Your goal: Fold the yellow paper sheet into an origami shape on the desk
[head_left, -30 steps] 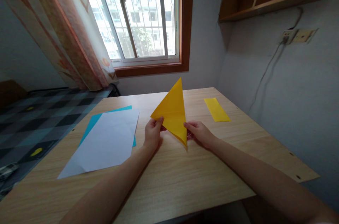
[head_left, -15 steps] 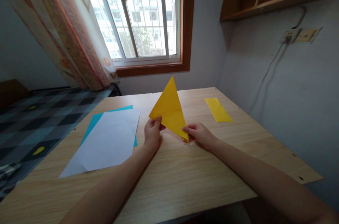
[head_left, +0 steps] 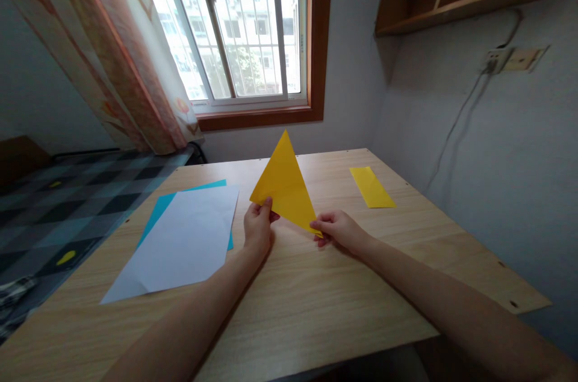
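A yellow sheet of paper [head_left: 285, 183], folded into a triangle, is held up above the wooden table with one point upward. My left hand [head_left: 259, 224] pinches its lower left part, thumb on the near face and fingers behind. At the lower right corner my right hand [head_left: 339, 228] grips the paper between thumb and fingers. The fingertips behind the paper are partly hidden.
On the table [head_left: 289, 310], a white sheet [head_left: 180, 243] overlaps a blue sheet [head_left: 158, 210] at the left. A yellow paper strip [head_left: 372, 187] lies at the right. Behind the table are a window [head_left: 244, 27] and a wall.
The triangle's top point has tipped a little to the left. My left hand has shifted slightly left with it, while my right hand has stayed nearly in place.
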